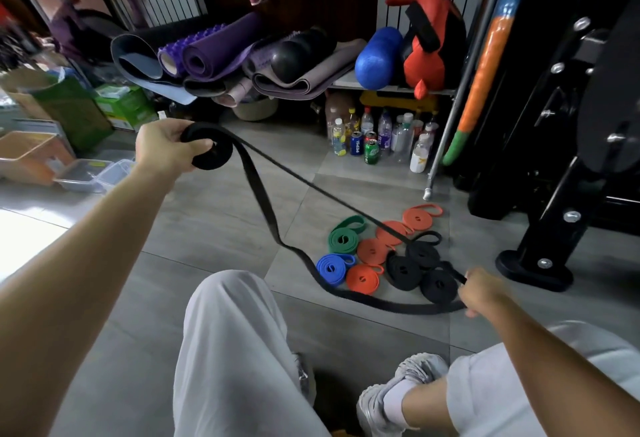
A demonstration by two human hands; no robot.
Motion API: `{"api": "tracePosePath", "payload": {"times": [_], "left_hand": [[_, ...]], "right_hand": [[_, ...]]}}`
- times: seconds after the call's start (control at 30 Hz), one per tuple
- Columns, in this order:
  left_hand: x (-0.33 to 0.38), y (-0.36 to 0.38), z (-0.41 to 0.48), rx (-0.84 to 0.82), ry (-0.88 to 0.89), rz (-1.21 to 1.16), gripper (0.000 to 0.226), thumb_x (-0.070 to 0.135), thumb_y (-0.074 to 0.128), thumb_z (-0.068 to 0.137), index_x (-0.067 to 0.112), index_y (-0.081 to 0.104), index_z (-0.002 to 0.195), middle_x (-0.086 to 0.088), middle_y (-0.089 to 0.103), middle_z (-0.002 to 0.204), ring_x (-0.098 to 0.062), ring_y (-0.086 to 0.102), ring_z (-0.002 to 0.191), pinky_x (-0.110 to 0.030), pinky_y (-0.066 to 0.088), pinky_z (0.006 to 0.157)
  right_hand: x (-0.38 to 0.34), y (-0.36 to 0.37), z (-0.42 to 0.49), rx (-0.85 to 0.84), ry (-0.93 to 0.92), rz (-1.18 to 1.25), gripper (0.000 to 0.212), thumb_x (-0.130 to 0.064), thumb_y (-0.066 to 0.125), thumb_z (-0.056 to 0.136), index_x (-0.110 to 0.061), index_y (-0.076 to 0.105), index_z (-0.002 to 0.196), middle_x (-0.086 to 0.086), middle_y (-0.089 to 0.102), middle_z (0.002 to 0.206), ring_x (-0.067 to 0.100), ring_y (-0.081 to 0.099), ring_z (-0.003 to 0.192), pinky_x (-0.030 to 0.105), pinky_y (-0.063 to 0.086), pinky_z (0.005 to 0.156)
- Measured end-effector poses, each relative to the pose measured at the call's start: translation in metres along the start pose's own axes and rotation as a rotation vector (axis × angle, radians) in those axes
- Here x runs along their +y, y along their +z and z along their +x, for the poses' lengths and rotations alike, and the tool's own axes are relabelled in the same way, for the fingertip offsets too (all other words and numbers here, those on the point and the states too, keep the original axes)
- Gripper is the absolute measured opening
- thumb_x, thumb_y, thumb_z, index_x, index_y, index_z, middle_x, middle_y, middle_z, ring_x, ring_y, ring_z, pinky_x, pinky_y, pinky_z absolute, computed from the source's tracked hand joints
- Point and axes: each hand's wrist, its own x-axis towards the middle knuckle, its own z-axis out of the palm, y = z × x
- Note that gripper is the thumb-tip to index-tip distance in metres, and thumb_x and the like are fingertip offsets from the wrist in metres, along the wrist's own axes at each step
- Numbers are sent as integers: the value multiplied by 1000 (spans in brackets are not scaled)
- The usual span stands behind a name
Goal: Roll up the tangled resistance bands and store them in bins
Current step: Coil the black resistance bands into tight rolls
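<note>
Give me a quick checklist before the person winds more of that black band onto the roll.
1. Left hand grips the started roll: ok.
2. Right hand holds the black band at its far end: ok.
3. Loose length lies flat, untwisted: not ok, the lower strand looks twisted.
4. Band clear of the finished rolls on the floor: cannot tell; it crosses them in this view.
5. Clear bin in sight for storing: ok, on the floor at the left.

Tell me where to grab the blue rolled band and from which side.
Come from above and pinch the blue roll across its whole coil, far edge to near edge: it lies flat, with an orange roll close on its right.
</note>
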Motion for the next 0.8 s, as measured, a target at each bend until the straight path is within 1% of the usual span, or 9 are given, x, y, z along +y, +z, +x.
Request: {"api": "tracePosePath", "payload": {"times": [0.1, 0.17, 0.27, 0.33, 0.47, 0.6, 0.67, 0.73, 0.8], "left_hand": [[-8, -3, -4, 10, -39, 15, 30, 2, 68, 82, 5, 64, 111, -11, 65, 92, -24, 63, 81, -38, 54, 78], [-8, -1, -8, -58, -36, -24, 27, -1, 67, 82, 8, 64, 108, -3, 68, 81, -17, 65, 73, -37, 55, 76], [-1, 9, -20, -204, 18, 60, 28, -1, 70, 79, 12, 64, 103, 7, 70, 69, -16, 65, 69, -33, 56, 68], [5, 21, -29, -294, 99, 197, 28, 2, 74, 75, 9, 68, 101, -9, 72, 82, -27, 66, 77, -39, 56, 73], [13, 54, -57, -478, 274, 418, 26, 7, 76, 73, 14, 72, 97, -3, 71, 89, -16, 65, 81, -31, 52, 77], [12, 80, -78, -565, 280, 469, 22, 11, 77, 71, 14, 72, 92, 0, 72, 87, -19, 67, 85, -37, 53, 82], [13, 84, -83, -572, 267, 444, 24, 12, 77, 71, 13, 72, 94, -2, 72, 88, -20, 67, 84, -39, 53, 82], [18, 84, -86, -594, 298, 508, 25, 16, 76, 73, 15, 72, 98, 0, 71, 89, -18, 65, 84, -36, 52, 80], [23, 80, -88, -627, 354, 623, 26, 21, 73, 76, 18, 70, 102, 2, 69, 92, -16, 61, 86, -32, 50, 78]], "right_hand": [[-2, -3, -4, -5, -37, -57, 25, -30, 56, 87, -12, 53, 70, 0, 60, 41, 14, 62, 51, 24, 46, 60], [-3, -5, -7, -44, -46, -55, 37, -44, 62, 82, -11, 55, 69, -1, 58, 38, 13, 60, 48, 23, 42, 54], [-8, -9, -10, -131, -91, -139, 49, -55, 70, 73, -9, 56, 80, 1, 62, 68, 19, 64, 71, 24, 41, 57], [-17, -7, -9, -211, -176, -131, 65, -57, 75, 64, -11, 58, 106, 3, 63, 100, 21, 61, 93, 27, 47, 75], [-68, -11, -30, -294, -500, 224, 103, -70, 75, 47, -13, 51, 129, 3, 56, 125, 19, 54, 116, 33, 45, 98], [-126, -22, -72, -441, -739, 646, 87, -40, 85, 60, -23, 44, 134, 4, 55, 131, 15, 54, 118, 32, 45, 100], [-140, -20, -84, -354, -850, 694, 71, -44, 83, 57, -33, 54, 120, -6, 64, 117, 9, 59, 111, 33, 47, 97], [-145, -21, -89, -252, -869, 759, 39, -30, 82, 67, -39, 62, 99, -7, 70, 99, 12, 66, 98, 39, 52, 92], [-145, -24, -92, -207, -859, 803, 32, -13, 79, 73, -38, 66, 88, -4, 73, 90, 17, 69, 89, 43, 53, 90]]}}
